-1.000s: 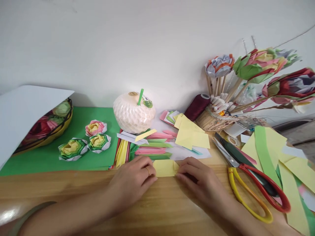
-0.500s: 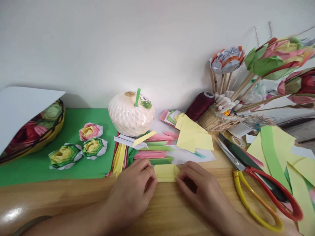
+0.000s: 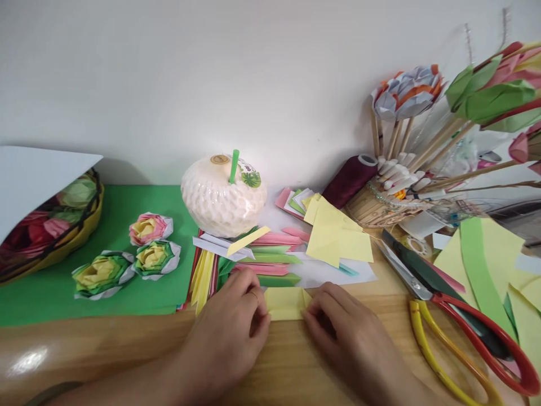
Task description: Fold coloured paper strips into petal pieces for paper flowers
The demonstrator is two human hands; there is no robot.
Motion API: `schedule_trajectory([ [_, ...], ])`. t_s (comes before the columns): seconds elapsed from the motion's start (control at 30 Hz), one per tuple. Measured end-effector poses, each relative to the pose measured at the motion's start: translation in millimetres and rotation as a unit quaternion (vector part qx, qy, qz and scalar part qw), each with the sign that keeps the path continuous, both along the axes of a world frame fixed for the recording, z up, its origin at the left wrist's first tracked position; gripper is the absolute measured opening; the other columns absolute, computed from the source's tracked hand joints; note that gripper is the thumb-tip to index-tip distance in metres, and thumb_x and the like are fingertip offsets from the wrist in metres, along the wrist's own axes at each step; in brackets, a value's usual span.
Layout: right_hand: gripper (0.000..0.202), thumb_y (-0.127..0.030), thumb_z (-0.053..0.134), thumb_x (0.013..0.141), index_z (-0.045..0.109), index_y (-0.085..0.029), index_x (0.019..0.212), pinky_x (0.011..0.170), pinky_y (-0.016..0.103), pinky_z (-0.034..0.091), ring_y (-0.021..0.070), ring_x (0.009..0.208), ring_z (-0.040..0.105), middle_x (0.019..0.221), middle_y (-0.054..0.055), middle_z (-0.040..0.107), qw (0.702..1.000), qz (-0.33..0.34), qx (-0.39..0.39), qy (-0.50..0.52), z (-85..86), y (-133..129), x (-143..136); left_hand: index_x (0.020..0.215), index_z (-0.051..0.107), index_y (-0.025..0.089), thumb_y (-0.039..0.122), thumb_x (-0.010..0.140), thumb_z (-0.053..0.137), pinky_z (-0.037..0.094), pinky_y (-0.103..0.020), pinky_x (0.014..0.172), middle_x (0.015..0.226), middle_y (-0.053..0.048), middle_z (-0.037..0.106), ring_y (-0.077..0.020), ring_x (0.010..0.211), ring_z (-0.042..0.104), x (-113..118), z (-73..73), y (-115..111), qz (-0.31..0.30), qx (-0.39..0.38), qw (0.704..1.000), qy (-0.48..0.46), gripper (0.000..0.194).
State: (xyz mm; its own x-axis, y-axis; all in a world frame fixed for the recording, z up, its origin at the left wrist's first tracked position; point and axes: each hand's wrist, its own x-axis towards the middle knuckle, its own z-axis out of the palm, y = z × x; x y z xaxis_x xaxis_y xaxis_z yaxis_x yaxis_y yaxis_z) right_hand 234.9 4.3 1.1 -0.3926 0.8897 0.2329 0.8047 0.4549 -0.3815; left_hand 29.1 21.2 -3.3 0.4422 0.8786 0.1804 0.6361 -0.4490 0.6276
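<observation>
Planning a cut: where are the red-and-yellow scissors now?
In the head view, the scissors lie at the right, between the right hand and the yellow paper scraps.

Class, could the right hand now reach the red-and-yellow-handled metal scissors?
Likely yes, though the right hand holds folded yellow paper: only wooden tabletop shows between it and the scissors.

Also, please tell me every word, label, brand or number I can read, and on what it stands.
No text is readable.
Round gold sticker on the white, round, textured object: too small and blurred.
Leaf-printed green-and-white label, same object: marks too blurred to read.
</observation>
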Motion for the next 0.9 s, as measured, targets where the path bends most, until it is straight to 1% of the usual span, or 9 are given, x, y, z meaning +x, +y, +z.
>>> schedule_trajectory([
  [0.2, 0.019, -0.012, 0.041, 0.086, 0.045, -0.021, 0.070, 0.050, 0.023, 0.039, 0.0132, 0.056, 0.051, 0.066, 0.001, 0.052, 0.999, 0.002, 0.029, -0.018, -1.1, 1.1, 0.4, 0.069, 0.045, 0.019, 0.008, 0.076, 0.046, 0.046, -0.031, 0.065, 0.082, -0.003, 0.049, -0.0185, 0.078, 0.052, -0.2, -0.5, 0.5, -0.005, -0.003, 1.000, -0.001, 0.013],
  [0.33, 0.019, -0.012, 0.041, 0.086, 0.045, -0.021, 0.070, 0.049, 0.024, 0.039, 0.0139, 0.056, 0.051, 0.066, 0.001, 0.052, 0.999, 0.000, 0.028, -0.025, -1.6, 1.0, 0.0, 0.068, 0.042, 0.019, 0.007, 0.075, 0.047, 0.046, -0.031, 0.065, 0.083, -0.002, 0.049, -0.0179, 0.077, 0.052, -0.6, -1.3, 0.3, 0.009, -0.020, 1.000, -0.004, 0.014],
  [0.47, 0.019, -0.011, 0.041, 0.085, 0.045, -0.022, 0.070, 0.049, 0.024, 0.039, 0.0143, 0.057, 0.051, 0.067, 0.001, 0.052, 1.000, 0.000, 0.021, -0.021, -0.5, 0.9, -0.5, 0.079, 0.048, 0.019, 0.008, 0.078, 0.045, 0.046, -0.032, 0.064, 0.087, -0.004, 0.049, -0.0185, 0.078, 0.052, -2.5, -1.6, -0.8, -0.008, -0.018, 1.000, -0.007, 0.012],
  [0.53, 0.019, -0.011, 0.041, 0.085, 0.044, -0.022, 0.070, 0.049, 0.024, 0.039, 0.0142, 0.056, 0.051, 0.067, 0.001, 0.052, 1.000, 0.000, 0.022, -0.021, -0.1, 1.0, -0.6, 0.086, 0.054, 0.019, 0.008, 0.082, 0.041, 0.046, -0.032, 0.063, 0.089, -0.005, 0.050, -0.0197, 0.080, 0.051, -3.4, -0.4, -0.7, -0.034, 0.020, 0.999, 0.003, 0.018],
  [0.6, 0.018, -0.011, 0.041, 0.085, 0.044, -0.022, 0.070, 0.049, 0.024, 0.039, 0.0143, 0.056, 0.051, 0.067, 0.001, 0.052, 0.999, 0.002, 0.022, -0.024, 0.0, 1.2, -0.7, 0.090, 0.060, 0.022, 0.008, 0.086, 0.037, 0.044, -0.030, 0.060, 0.087, -0.005, 0.052, -0.0201, 0.078, 0.050, -3.9, 1.4, -0.1, -0.063, 0.081, 0.994, 0.032, 0.027],
  [0.67, 0.018, -0.012, 0.041, 0.086, 0.044, -0.022, 0.070, 0.050, 0.025, 0.039, 0.0146, 0.057, 0.051, 0.068, 0.002, 0.052, 0.999, 0.001, 0.023, -0.027, -0.2, 1.2, -0.8, 0.092, 0.064, 0.022, 0.011, 0.091, 0.034, 0.040, -0.029, 0.056, 0.084, -0.006, 0.055, -0.0197, 0.074, 0.048, -4.0, 2.9, 0.7, -0.091, 0.161, 0.980, 0.067, 0.032],
  [0.73, 0.019, -0.013, 0.040, 0.087, 0.044, -0.022, 0.070, 0.050, 0.025, 0.040, 0.0149, 0.058, 0.051, 0.068, 0.002, 0.052, 0.999, 0.002, 0.022, -0.033, -0.3, 1.1, -0.9, 0.091, 0.066, 0.018, 0.013, 0.095, 0.031, 0.038, -0.030, 0.056, 0.082, -0.006, 0.059, -0.0192, 0.072, 0.047, -3.7, 3.6, 0.6, -0.104, 0.245, 0.960, 0.091, 0.036],
  [0.8, 0.020, -0.013, 0.039, 0.088, 0.044, -0.021, 0.070, 0.051, 0.025, 0.040, 0.0151, 0.058, 0.051, 0.067, 0.002, 0.051, 0.999, 0.002, 0.026, -0.043, -0.2, 0.9, -1.0, 0.090, 0.066, 0.015, 0.012, 0.099, 0.027, 0.037, -0.032, 0.061, 0.083, -0.005, 0.063, -0.0188, 0.076, 0.047, -3.7, 3.2, -1.1, -0.103, 0.301, 0.943, 0.100, 0.040],
  [0.9, 0.022, -0.014, 0.037, 0.090, 0.044, -0.021, 0.070, 0.050, 0.026, 0.038, 0.0154, 0.056, 0.050, 0.067, 0.002, 0.051, 0.997, -0.001, 0.042, -0.072, -0.1, 0.5, -1.5, 0.092, 0.067, 0.013, 0.010, 0.100, 0.021, 0.036, -0.033, 0.072, 0.088, -0.004, 0.066, -0.0181, 0.084, 0.050, -4.9, 1.3, -6.1, -0.102, 0.322, 0.935, 0.104, 0.046],
])
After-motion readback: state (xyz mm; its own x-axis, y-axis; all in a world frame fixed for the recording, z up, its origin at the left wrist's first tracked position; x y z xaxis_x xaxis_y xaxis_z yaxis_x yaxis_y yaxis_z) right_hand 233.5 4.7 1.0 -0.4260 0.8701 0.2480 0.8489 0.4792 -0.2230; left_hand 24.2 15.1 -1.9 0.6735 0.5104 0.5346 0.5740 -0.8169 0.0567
